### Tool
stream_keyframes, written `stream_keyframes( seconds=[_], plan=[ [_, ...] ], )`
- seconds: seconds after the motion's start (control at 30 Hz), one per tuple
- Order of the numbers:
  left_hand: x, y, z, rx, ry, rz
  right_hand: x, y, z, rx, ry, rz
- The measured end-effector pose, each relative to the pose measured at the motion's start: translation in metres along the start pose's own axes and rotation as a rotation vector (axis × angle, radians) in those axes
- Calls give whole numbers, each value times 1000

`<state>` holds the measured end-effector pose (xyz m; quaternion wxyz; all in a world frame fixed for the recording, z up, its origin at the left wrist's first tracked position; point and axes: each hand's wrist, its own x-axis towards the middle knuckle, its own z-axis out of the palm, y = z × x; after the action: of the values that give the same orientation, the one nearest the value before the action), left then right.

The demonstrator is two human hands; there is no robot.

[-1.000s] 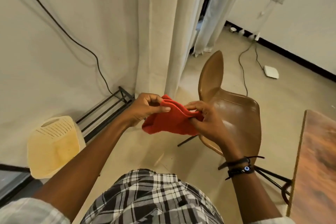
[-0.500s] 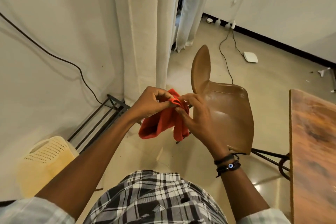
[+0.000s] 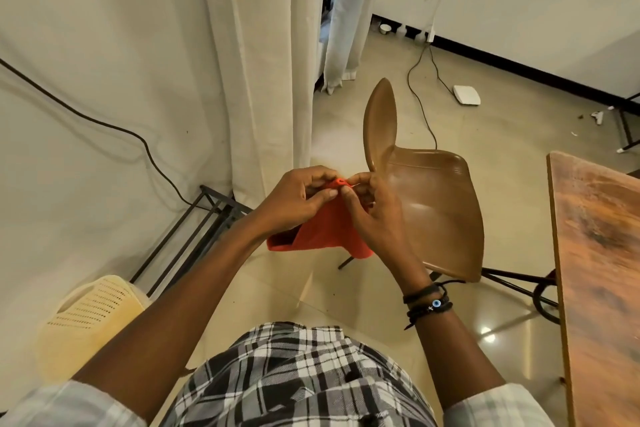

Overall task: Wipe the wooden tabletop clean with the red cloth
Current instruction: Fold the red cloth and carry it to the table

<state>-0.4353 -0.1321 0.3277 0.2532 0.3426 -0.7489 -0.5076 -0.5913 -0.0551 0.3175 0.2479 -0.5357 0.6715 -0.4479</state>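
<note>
The red cloth (image 3: 325, 232) hangs folded in the air in front of me, above the floor. My left hand (image 3: 294, 199) and my right hand (image 3: 370, 210) are close together and both pinch its top edge, fingers curled round the fabric. The lower part of the cloth droops below my hands. The wooden tabletop (image 3: 602, 274) runs along the right edge of the view, well apart from the cloth and both hands.
A brown moulded chair (image 3: 433, 211) stands right behind my hands, between me and the table. A cream perforated basket (image 3: 86, 319) sits at lower left beside a black metal rack (image 3: 194, 236). Curtains (image 3: 263, 55) hang ahead; cables and a white device (image 3: 466, 94) lie on the floor.
My hands have come together from holding the cloth stretched wide, so it is now folded and hanging. The view has turned right, showing more of the table.
</note>
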Motion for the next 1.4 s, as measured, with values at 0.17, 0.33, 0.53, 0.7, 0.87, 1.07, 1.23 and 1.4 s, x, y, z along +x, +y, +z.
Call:
stream_keyframes(
  seconds=[0.17, 0.33, 0.53, 0.7, 0.87, 1.07, 1.23, 1.4],
  plan=[
    [2, -7, -2, -6, -78, -64, 6, 4, -1, -72, -102, 81],
    [4, -15, 0, -51, -104, -18, 7, 9, 0, -110, -207, 63],
    [-2, -40, 14, -64, 66, 56, -3, 16, 6, -130, -58, 89],
    [-16, -81, 20, 95, 32, 162, -22, 11, -10, 9, 40, 178],
    [-25, -116, 36, 426, -84, 204, -49, 26, -32, 106, 198, 269],
    [-3, -105, 55, 471, -242, 286, -107, 57, -64, 89, 407, 375],
    [19, -64, 80, 387, -421, 429, -173, 79, -93, -68, 472, 528],
    [12, -15, 123, 295, -562, 501, -229, 89, -107, -251, 448, 629]
  ],
)
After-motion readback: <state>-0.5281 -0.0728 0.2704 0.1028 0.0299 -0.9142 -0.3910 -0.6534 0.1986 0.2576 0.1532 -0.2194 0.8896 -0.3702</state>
